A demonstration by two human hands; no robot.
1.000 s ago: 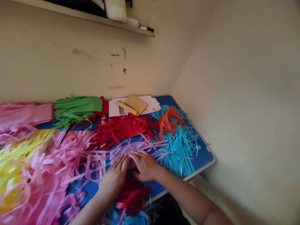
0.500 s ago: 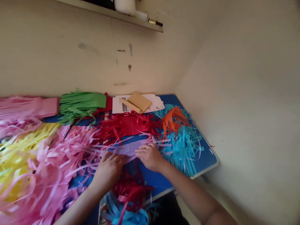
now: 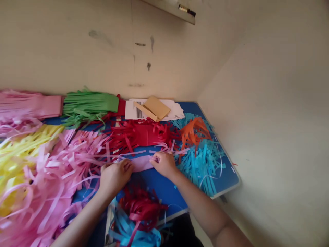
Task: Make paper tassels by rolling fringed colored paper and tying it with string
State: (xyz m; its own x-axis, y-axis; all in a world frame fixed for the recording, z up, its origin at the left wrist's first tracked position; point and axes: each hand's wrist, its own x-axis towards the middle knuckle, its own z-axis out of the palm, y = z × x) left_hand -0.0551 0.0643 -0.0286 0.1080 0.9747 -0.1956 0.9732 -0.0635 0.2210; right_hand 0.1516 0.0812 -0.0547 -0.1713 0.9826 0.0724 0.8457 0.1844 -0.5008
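A fringed piece of lilac tissue paper (image 3: 142, 163) stretches between my hands, its uncut middle band showing and cut strips trailing out at both ends. My left hand (image 3: 116, 174) is closed on the band's left end, fingers curled. At the right end, my right hand (image 3: 164, 164) pinches the paper between thumb and fingers. Just beyond lies red fringed tissue paper (image 3: 146, 134). Nearer my body, a tangle of red strips (image 3: 144, 207) rests over blue strips (image 3: 136, 231) at the table's front edge.
Pink fringes (image 3: 51, 192) and yellow fringes (image 3: 15, 171) cover the left of the blue table (image 3: 223, 175). Green (image 3: 92, 103) and pink stacks (image 3: 48, 105) line the wall. Turquoise (image 3: 200, 159) and orange fringes (image 3: 194, 132) lie right, near a brown envelope (image 3: 156, 108).
My fingers have gone from lying flat on the lilac paper to gripping its two ends. The band now looks narrower and more gathered. The view has tilted down slightly.
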